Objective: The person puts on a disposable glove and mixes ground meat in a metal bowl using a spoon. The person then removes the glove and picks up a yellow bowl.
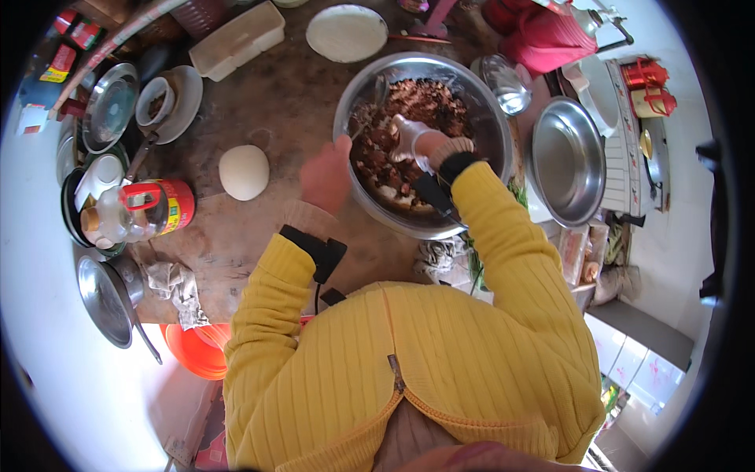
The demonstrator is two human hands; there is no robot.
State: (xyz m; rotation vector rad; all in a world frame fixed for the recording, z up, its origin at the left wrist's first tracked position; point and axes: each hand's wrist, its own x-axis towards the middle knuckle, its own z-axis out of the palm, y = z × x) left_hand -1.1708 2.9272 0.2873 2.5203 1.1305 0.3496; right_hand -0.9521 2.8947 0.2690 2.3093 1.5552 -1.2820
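A large steel basin (pixel 504 138) holds a dark reddish-brown chopped mixture (pixel 427 100) with paler bits near its lower side. My right hand (pixel 410 138), in a clear plastic glove, is down in the basin at the mixture; its fingers are partly hidden, so I cannot tell whether they grip anything. A thin metal utensil (pixel 368 121) leans in the basin's left part. My left hand (pixel 327 177) is at the basin's left rim, close to the utensil's lower end; its fingers look curled but blurred, and their hold is unclear. A round ball of dough (pixel 243 173) lies on the wooden table to the left.
A plate of white flour (pixel 347 33) and a cream plastic box (pixel 239 41) stand behind. At left are a red-labelled plastic jug (pixel 156 209), bowls and a cloth (pixel 177 289). An empty steel basin (pixel 569 162) and a pink pitcher (pixel 548 44) are at right.
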